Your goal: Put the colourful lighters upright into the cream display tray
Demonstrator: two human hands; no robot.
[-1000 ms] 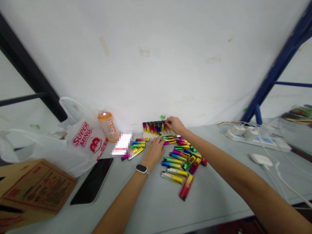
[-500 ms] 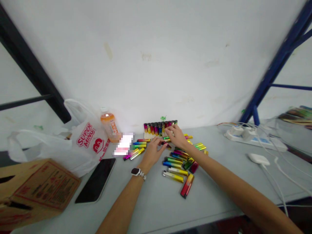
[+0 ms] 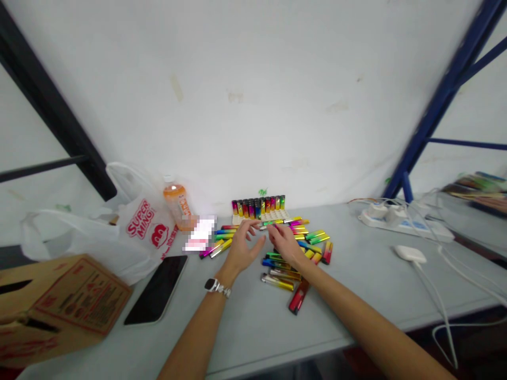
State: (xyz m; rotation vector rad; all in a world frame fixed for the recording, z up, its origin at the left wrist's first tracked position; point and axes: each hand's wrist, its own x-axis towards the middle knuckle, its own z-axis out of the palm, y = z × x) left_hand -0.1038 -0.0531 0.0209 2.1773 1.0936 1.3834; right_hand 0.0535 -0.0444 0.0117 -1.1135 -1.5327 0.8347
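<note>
Several metallic, multicoloured lighters (image 3: 253, 210) stand upright in a white holed rack (image 3: 277, 216) against the wall. In front of it, my left hand (image 3: 242, 249) is open, thumb apart from the bent fingers, with nothing visible in its grasp. My right hand (image 3: 284, 244) is closed just in front of the rack, its fingertips pinched near a silver-and-green lighter; what they hold, if anything, is hidden. Loose lighters lie around it, among them a white-and-yellow lighter (image 3: 277, 282) and a red lighter (image 3: 298, 298). A smaller group, including a silver-and-yellow lighter (image 3: 221, 248), lies left of my left hand.
To the left are a cardboard box (image 3: 79, 301), a white plastic bag (image 3: 130, 232), an orange drink bottle (image 3: 177, 203), a dark-screened phone (image 3: 158, 290) and a pixelated bright patch. A power strip (image 3: 412, 226), white charger (image 3: 410, 254) and cables lie right.
My right hand has come back from the rack toward me, and its fingers have closed up. My left hand has opened away from the dark lighter at its fingertips. The view has shifted slightly.
</note>
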